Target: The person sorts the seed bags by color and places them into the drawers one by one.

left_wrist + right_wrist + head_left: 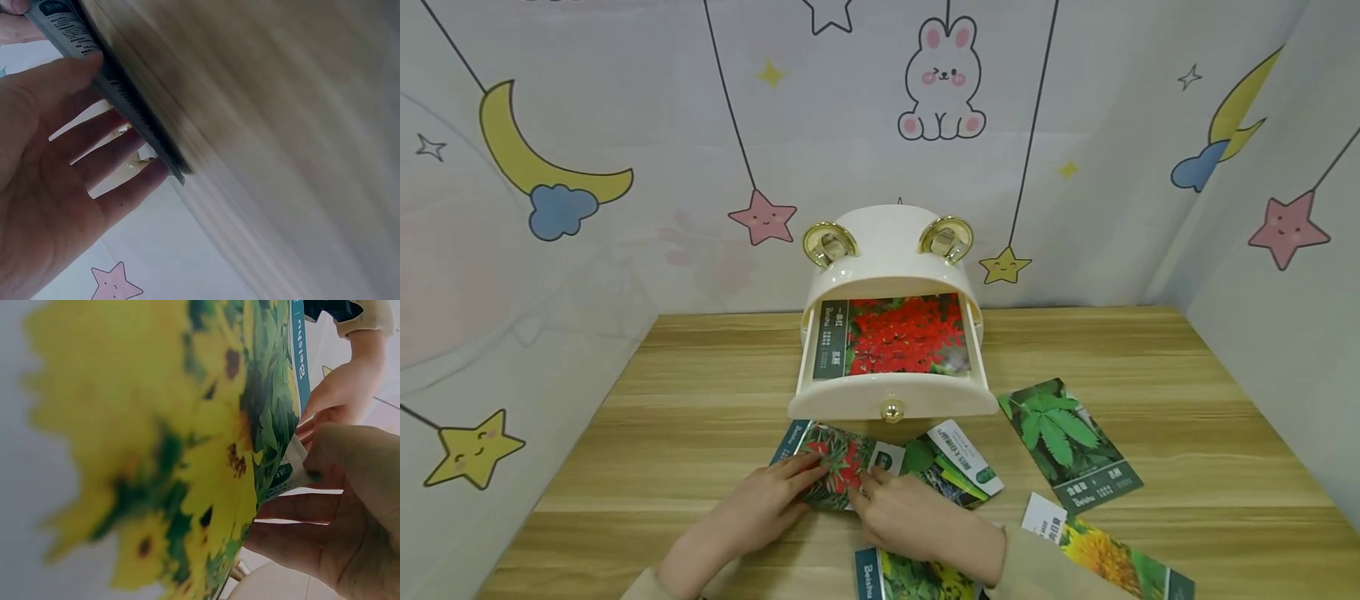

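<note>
In the head view, a seed packet [844, 468] with red flowers lies in front of the drawer, its near edge between both hands. My left hand [767, 504] pinches its left part; in the left wrist view the thumb [78, 69] lies against the printed side and the fingers reach across the other. My right hand [910, 512] pinches the right part, by the white corner. Partly under the right forearm is a yellow-flower packet [925, 579], large in the right wrist view. A green-leaf packet [951, 462] with a white end lies just beyond the right hand.
A white bear-eared box [898, 225] stands against the printed backdrop. Its drawer [850, 396] is pulled out and holds a red-flower packet [906, 333]. To the right lie a green-leaf packet [1060, 433] and a sunflower packet [1105, 558] on the wood-grain table [685, 417].
</note>
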The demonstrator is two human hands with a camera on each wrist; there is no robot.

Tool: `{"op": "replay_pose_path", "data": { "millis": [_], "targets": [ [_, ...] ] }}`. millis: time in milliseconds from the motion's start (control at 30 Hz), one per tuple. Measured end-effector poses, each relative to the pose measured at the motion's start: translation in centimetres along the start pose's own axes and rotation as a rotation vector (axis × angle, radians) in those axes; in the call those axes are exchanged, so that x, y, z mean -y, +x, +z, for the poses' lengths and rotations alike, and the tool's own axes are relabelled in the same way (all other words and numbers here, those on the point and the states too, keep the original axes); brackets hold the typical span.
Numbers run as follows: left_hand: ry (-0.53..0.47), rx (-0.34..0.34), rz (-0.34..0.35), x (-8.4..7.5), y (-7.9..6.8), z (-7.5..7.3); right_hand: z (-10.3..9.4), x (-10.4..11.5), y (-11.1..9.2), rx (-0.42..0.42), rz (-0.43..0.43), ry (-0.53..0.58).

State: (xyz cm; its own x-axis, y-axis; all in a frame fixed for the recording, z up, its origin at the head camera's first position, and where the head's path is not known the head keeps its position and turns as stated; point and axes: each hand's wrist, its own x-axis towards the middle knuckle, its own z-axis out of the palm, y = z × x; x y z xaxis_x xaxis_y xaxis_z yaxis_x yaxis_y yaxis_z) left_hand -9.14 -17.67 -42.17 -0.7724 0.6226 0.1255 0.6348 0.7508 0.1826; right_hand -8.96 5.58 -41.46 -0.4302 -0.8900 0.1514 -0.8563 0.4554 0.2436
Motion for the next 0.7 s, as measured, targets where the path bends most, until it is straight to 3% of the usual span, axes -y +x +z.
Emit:
{"op": "replay_pose_path", "data": {
  "millis": [100,333,467,700],
  "targets": [
    [0.002,-0.020,0.021,0.0,0.0,-0.1,0.0,-0.1,0.1,0.020,0.004,-0.002],
    [0.007,0.006,0.026,0.0,0.1,-0.5,-0.1,-0.4,0.2,0.073,0.020,0.050],
    [0.037,-0.025,0.041,0.0,0.2,-0.5,-0.4,-0.6,0.0,0.080,0.035,0.100],
    [0.086,-0.014,0.000,-0.4,0.1,-1.0,-1.0,-0.8,-0.1,0.077,0.060,0.119]
  ]
}}
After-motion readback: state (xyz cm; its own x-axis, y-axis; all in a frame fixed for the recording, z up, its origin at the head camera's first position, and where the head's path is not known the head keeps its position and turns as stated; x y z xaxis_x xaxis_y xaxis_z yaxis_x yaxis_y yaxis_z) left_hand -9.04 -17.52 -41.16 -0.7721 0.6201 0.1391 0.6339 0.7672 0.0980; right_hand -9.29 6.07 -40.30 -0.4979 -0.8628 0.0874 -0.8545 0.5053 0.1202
